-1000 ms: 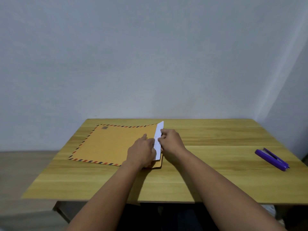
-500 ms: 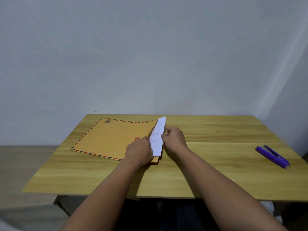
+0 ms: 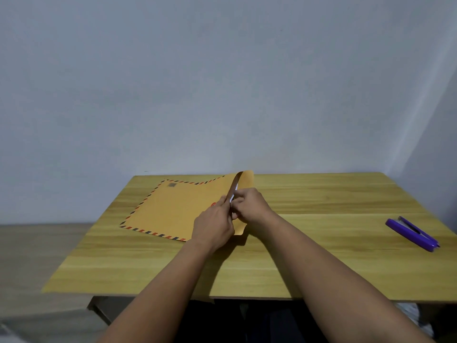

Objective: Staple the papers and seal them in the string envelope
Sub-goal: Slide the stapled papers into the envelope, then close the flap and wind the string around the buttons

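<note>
The papers (image 3: 234,191) are nearly inside the one envelope (image 3: 178,209), at 11 o'clock on the surface (image 3: 321,256); the left hand (image 3: 215,224) presses its mouth, the right hand (image 3: 249,206) pinches the lifted flap (image 3: 246,180); next, I judge, folding and winding; one stapler (image 3: 411,233) at 3 o'clock.
</note>
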`<state>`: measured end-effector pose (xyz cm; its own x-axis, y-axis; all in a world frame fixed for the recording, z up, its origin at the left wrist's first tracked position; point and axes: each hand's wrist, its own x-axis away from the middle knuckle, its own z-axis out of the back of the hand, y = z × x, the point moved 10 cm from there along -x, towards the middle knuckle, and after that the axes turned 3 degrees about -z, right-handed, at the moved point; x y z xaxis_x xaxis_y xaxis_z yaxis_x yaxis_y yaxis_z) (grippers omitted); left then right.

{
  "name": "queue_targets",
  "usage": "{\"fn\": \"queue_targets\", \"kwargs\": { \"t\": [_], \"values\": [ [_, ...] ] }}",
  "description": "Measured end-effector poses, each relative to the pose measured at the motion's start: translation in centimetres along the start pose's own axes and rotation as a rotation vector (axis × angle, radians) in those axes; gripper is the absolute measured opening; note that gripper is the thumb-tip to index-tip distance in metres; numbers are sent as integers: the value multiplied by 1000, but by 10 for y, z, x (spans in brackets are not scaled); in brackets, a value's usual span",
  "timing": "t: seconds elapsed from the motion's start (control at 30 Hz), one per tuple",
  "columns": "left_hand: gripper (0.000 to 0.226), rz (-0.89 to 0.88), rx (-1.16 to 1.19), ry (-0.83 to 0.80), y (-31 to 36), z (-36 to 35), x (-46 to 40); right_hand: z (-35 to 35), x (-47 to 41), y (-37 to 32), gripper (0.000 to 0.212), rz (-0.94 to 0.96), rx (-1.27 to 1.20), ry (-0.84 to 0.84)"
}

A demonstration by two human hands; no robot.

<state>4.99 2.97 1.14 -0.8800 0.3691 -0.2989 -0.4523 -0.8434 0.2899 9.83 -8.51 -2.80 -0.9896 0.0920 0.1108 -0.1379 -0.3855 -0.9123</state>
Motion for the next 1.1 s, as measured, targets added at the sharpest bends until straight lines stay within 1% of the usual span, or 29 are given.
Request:
{"fn": "queue_targets", "kwargs": {
  "t": [0.07, 0.2, 0.27, 0.3, 0.33, 0.4, 0.43, 0.47, 0.5, 0.53, 0.6, 0.67, 0.7, 0.73, 0.77, 0.83, 0.87, 0.93, 0.97, 1.0, 1.1],
  "values": [
    [47, 0, 8, -26, 3, 0, 1, -8, 4, -2, 28, -7, 23, -66],
    [44, 15, -19, -55, 5, -5, -1, -16, 11, -5, 31, 0, 158, -133],
    [45, 38, -45, -83, 1, -10, -2, -11, 12, -1, 33, -13, 123, -104],
    [47, 47, -57, -89, 0, -11, -2, -4, 13, 0, 34, -14, 105, -43],
    [52, 54, -69, -92, 0, -12, -3, 8, 14, -2, 36, -8, 131, 53],
    [60, 79, -90, -98, 0, -16, -7, 40, 22, -9, 42, 5, 301, 295],
    [61, 100, -95, -107, -1, -18, -9, 50, 28, -9, 50, -12, 352, 361],
    [63, 120, -91, -114, -1, -19, -11, 54, 30, -3, 61, -61, 356, 360],
    [64, 128, -82, -114, 0, -19, -12, 52, 28, 5, 66, -111, 316, 313],
    [64, 124, -71, -116, 4, -18, -13, 47, 29, 11, 63, -146, 242, 243],
    [59, 94, -58, -127, 15, -16, -12, 36, 28, 28, 44, -187, 52, 131],
    [59, 60, -64, -146, 23, -13, -10, 37, 31, 34, 37, -223, -110, 69],
    [62, 47, -67, -141, 24, -10, -10, 39, 32, 33, 35, -233, -156, 9],
    [66, 39, -66, -130, 23, -8, -12, 45, 35, 27, 32, -221, -102, -63],
    [69, 34, -56, -112, 21, -5, -15, 53, 36, 22, 29, -206, 30, -123],
    [69, 28, -31, -88, 14, -4, -23, 75, 33, 18, 27, -191, 292, -204],
    [68, 21, -31, -92, 11, -5, -27, 87, 27, 19, 28, -200, 368, -233],
    [66, -11, -57, -118, 7, -11, -37, 104, 12, 21, 31, -203, 429, -243],
    [65, -29, -78, -134, 5, -16, -41, 112, 5, 20, 28, -198, 453, -227],
    [66, -48, -99, -154, 4, -21, -46, 120, -5, 18, 25, -179, 475, -174],
    [67, -119, -131, -222, -2, -40, -56, 140, -30, 14, 27, -93, 497, 58]
  ]
}}
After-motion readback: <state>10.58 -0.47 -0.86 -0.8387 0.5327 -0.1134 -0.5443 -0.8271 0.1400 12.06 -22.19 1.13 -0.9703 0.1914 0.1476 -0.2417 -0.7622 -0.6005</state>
